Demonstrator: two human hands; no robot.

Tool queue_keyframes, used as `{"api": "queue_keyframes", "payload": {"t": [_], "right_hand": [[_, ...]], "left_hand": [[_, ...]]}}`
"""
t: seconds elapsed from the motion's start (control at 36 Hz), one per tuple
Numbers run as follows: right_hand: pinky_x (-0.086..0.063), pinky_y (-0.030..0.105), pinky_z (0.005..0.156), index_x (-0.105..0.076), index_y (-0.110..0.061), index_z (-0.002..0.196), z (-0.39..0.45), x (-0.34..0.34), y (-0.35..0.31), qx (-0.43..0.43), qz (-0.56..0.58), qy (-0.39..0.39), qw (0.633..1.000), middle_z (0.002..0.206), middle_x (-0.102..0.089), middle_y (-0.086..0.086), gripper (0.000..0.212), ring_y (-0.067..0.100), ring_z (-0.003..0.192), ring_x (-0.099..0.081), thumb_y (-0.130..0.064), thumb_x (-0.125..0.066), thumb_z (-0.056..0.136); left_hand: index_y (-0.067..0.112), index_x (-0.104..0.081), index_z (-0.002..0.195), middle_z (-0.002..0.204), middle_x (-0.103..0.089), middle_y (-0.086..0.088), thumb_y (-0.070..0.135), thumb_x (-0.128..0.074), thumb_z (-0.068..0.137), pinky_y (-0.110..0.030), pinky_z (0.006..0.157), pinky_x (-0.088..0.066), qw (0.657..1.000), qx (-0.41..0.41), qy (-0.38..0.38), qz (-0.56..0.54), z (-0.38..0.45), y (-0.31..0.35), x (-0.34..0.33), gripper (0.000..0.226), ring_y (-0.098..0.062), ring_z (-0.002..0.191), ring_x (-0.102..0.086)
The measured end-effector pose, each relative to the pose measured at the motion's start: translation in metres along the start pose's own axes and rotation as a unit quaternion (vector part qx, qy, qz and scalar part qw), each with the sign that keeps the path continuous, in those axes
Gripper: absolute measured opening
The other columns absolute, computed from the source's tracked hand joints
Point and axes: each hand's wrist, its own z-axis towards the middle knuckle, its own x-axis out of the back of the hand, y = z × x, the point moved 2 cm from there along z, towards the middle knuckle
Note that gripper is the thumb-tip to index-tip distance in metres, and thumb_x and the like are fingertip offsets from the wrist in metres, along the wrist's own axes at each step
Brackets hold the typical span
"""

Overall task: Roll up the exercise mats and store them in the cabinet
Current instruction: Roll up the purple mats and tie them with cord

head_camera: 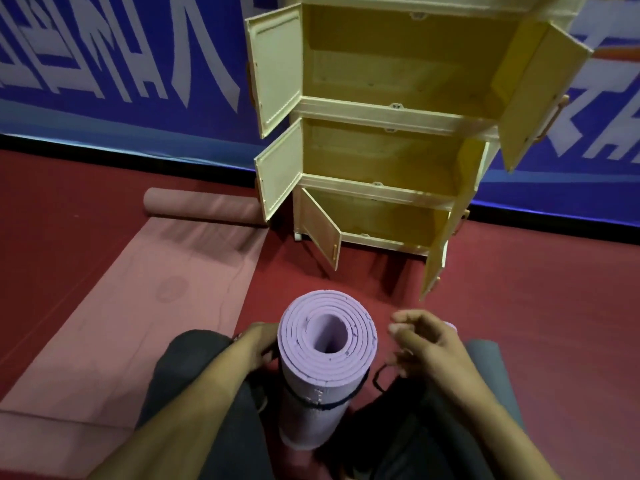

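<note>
Because the lilac mat [322,368] stands upright on end between our knees, its coil stays tight while a black strap [325,403] is looped round it. Our left hand [258,344] grips its side to steady it; our right hand [420,337] hovers beside it, fingers loosely curled, apparently empty. Ahead the cabinet [391,143] stands open; the pink mat [145,289] lies partly unrolled.

floor [540,306]: dark red | banner [121,64]: blue, white lettering, along wall behind | black strip at its base
</note>
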Motion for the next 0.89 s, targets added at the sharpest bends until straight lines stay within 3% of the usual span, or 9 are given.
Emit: {"api": "queue_keyframes", "payload": {"t": [0.14,0.31,0.36,0.42,0.44,0.5,0.56,0.67,0.89], "right_hand": [[-0.042,0.026,0.053,-0.068,0.004,0.09,0.007,-0.01,0.036,-0.077,-0.184,-0.089,0.976,0.077,-0.072,0.008,0.043,0.018,0.053,-0.054,-0.038,-0.063,0.099],[-0.031,0.022,0.045,-0.064,-0.005,0.076,0.015,-0.031,0.044,-0.054,-0.099,-0.108,0.988,0.059,-0.06,0.002,0.032,0.01,0.045,-0.043,-0.025,-0.063,0.101],[-0.03,0.017,0.042,-0.062,-0.007,0.075,0.016,-0.036,0.04,-0.053,-0.074,-0.124,0.988,0.052,-0.057,-0.006,0.027,0.004,0.04,-0.039,-0.012,-0.06,0.102],[-0.027,0.014,0.038,-0.059,-0.007,0.072,0.019,-0.041,0.035,-0.048,-0.057,-0.135,0.988,0.048,-0.053,-0.005,0.03,0.003,0.037,-0.036,-0.007,-0.056,0.102],[-0.026,0.015,0.039,-0.058,-0.008,0.07,0.022,-0.043,0.03,-0.034,-0.047,-0.136,0.989,0.05,-0.051,0.0,0.032,0.005,0.038,-0.035,-0.006,-0.055,0.101],[-0.024,0.019,0.042,-0.055,-0.005,0.068,0.035,-0.046,0.018,0.008,-0.025,-0.125,0.992,0.054,-0.044,0.007,0.033,0.01,0.044,-0.032,-0.004,-0.053,0.101],[-0.02,0.023,0.046,-0.051,-0.006,0.069,0.054,-0.049,0.003,0.041,0.015,-0.099,0.994,0.055,-0.038,0.006,0.032,0.012,0.047,-0.029,-0.002,-0.051,0.1],[-0.017,0.021,0.045,-0.041,-0.02,0.064,0.096,-0.049,0.0,0.008,0.065,-0.043,0.997,0.059,-0.032,0.002,0.039,0.012,0.047,-0.026,-0.004,-0.047,0.099],[-0.025,0.019,0.043,-0.053,-0.008,0.058,0.123,-0.03,0.141,-0.208,-0.198,-0.016,0.958,0.047,-0.047,0.011,0.042,0.014,0.037,-0.032,-0.024,-0.061,0.097]], "left_hand": [[0.004,-0.059,0.07,0.081,-0.056,-0.018,-0.004,-0.054,0.096,-0.037,0.064,-0.039,0.999,-0.022,0.042,-0.027,0.0,0.002,-0.001,0.027,-0.025,0.075,-0.048],[0.002,-0.062,0.074,0.069,-0.064,-0.015,-0.005,-0.044,0.102,-0.032,0.062,-0.037,0.989,-0.05,0.08,-0.116,-0.001,-0.001,0.002,0.034,-0.026,0.073,-0.051],[-0.006,-0.067,0.103,0.1,-0.07,-0.027,-0.002,-0.036,0.107,-0.034,0.07,-0.041,0.985,-0.042,0.091,-0.139,-0.003,0.004,0.004,0.031,-0.036,0.094,-0.062],[-0.01,-0.051,0.137,0.14,-0.055,-0.029,0.002,-0.034,0.108,-0.036,0.089,-0.045,0.984,-0.042,0.092,-0.145,-0.001,0.014,0.009,0.035,-0.034,0.121,-0.056],[-0.005,-0.05,0.14,0.136,-0.06,-0.026,0.005,-0.038,0.107,-0.038,0.092,-0.046,0.986,-0.049,0.08,-0.142,-0.002,0.022,0.011,0.036,-0.031,0.113,-0.057],[0.003,-0.061,0.122,0.084,-0.078,-0.011,0.006,-0.048,0.103,-0.035,0.076,-0.055,0.988,-0.073,0.061,-0.125,-0.001,0.045,0.019,0.024,-0.024,0.085,-0.063],[-0.002,-0.068,0.106,0.058,-0.071,0.0,-0.004,-0.056,0.094,-0.026,0.059,-0.057,0.98,-0.108,0.047,-0.163,-0.001,0.069,0.024,0.017,-0.013,0.062,-0.065],[-0.002,-0.066,0.082,0.054,-0.068,0.002,-0.016,-0.056,0.089,-0.012,0.044,-0.048,0.978,-0.113,0.06,-0.166,0.006,0.082,0.039,0.019,-0.002,0.042,-0.052],[-0.001,-0.063,0.091,0.053,-0.067,-0.003,-0.016,-0.057,0.088,-0.015,0.038,-0.047,0.995,-0.003,0.079,-0.063,0.059,0.025,0.053,0.017,-0.005,0.035,-0.055]]}}
